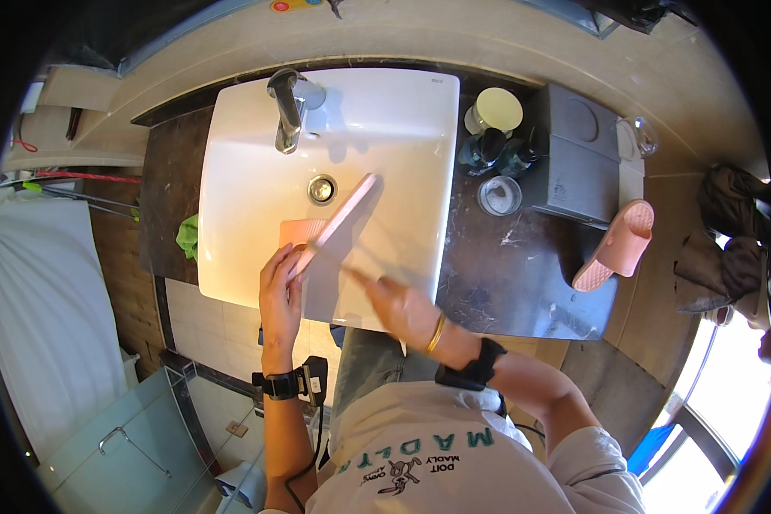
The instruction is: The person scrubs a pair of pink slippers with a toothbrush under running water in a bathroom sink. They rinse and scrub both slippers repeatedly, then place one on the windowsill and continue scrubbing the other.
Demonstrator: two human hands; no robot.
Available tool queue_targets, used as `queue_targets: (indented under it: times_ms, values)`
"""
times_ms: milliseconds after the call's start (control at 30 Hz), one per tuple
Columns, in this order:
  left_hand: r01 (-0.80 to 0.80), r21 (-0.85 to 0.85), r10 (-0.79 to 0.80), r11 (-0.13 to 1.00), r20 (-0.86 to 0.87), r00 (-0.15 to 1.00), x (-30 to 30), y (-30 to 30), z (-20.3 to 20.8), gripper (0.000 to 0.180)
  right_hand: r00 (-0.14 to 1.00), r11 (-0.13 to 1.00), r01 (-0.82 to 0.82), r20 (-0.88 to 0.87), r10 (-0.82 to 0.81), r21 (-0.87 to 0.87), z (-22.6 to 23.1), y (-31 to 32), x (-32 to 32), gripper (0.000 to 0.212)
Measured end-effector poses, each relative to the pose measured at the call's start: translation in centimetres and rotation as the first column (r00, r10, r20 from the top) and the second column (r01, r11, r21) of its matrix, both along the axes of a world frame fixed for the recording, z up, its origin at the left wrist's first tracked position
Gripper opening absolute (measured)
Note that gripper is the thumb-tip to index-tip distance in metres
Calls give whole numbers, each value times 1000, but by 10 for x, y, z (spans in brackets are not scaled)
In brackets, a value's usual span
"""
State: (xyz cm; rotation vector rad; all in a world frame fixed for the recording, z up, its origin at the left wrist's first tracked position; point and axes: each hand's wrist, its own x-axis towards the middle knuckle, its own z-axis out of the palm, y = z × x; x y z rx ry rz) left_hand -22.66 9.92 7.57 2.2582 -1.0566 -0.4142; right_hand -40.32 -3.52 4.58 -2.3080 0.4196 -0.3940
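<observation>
Over the near half of a white sink [411, 188], a pink slipper [340, 216] is held tilted on its edge, its near end gripped between the fingers and thumb of the left hand [279, 284], whose forearm is raised almost straight from the near edge. The right hand [405, 313] is reached in slantwise from the near right, fingers pointed left towards the slipper; it is blurred, and whether anything is grasped cannot be told.

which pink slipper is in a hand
The slipper over the white sink, held by the left hand; the other slipper is at the right end of the counter.
</observation>
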Motion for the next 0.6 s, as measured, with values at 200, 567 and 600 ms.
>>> queue_targets:
  times_ms: [200,567,600]
  values:
    - [-28,-31,26,999,-56,998,1,1,-1,39,988,989,145,-51,-146,-28,-15,3,3,62]
    - [-13,-49,13,999,10,1000,2,1,-6,37,988,988,151,-40,-152,-39,-14,3,5,61]
    - [-16,-37,17,999,25,1000,2,1,-7,37,997,997,74,-20,-74,-11,-13,1,4,60]
